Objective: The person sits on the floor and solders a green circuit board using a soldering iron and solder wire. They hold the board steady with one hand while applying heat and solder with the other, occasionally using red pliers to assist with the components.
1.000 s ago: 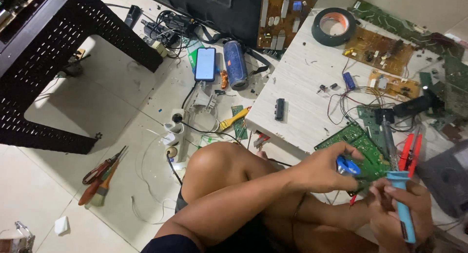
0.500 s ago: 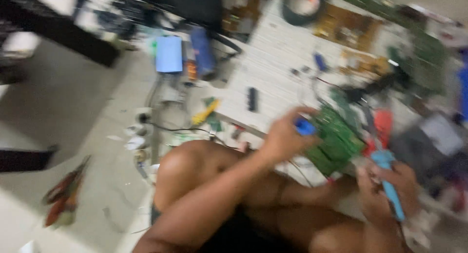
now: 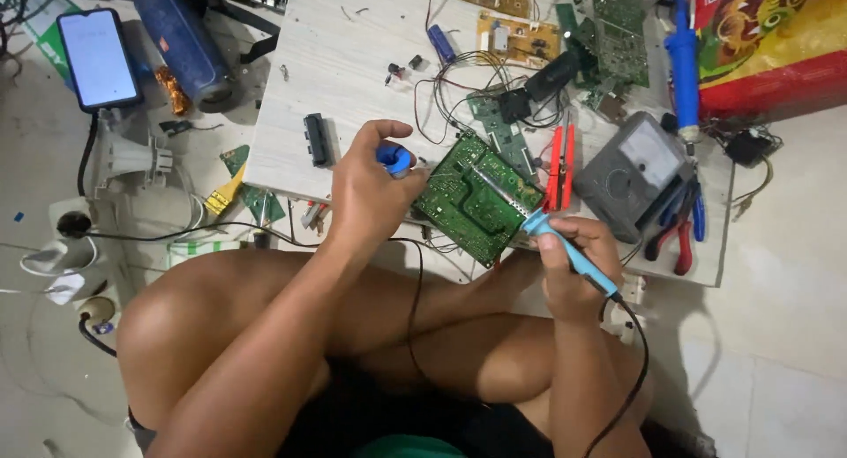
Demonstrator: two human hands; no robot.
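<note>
- My right hand [image 3: 573, 268] is closed in a pen-like grip around a blue-handled soldering iron [image 3: 565, 242], its metal tip reaching up and left across the green circuit board [image 3: 476, 198].
- My left hand [image 3: 371, 193] is curled shut around a small blue solder spool [image 3: 395, 158], just beside the board's left edge.
- The green circuit board lies tilted at the near edge of the pale wooden counter [image 3: 353, 61], between my two hands and partly overhanging toward my crossed legs.
- To do this step well, I judge the tip should rest steadily on a single joint, with solder fed to the joint rather than to the iron.
- The board looks unsupported at its near corner; I would press it flat with my left hand so it cannot rock.
- The iron's black cord [image 3: 631, 370] loops near my right knee; I would keep it slack and off my skin.
- Red-handled pliers [image 3: 558, 167] and a grey meter [image 3: 640, 171] lie just right of the board, clear of the tip.
</note>
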